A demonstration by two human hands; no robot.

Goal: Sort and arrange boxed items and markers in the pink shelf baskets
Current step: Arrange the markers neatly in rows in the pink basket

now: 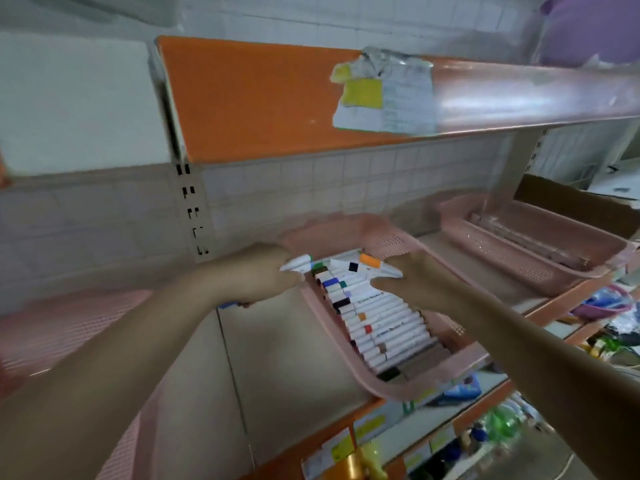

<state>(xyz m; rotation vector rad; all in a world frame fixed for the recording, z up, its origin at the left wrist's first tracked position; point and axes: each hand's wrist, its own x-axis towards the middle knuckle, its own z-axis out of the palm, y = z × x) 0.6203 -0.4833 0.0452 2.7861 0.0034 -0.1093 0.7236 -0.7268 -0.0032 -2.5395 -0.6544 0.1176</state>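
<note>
White markers lie crosswise in the pink basket between both hands; left hand grasps several markers, right hand grasps an orange-capped marker.

No text can be read with certainty. The white markers in the pink basket carry small dark print along their barrels — too blurred to make out. The paper note taped on the orange shelf edge has faint lines of writing, and the price labels on the lower shelf are also unreadable.
</note>
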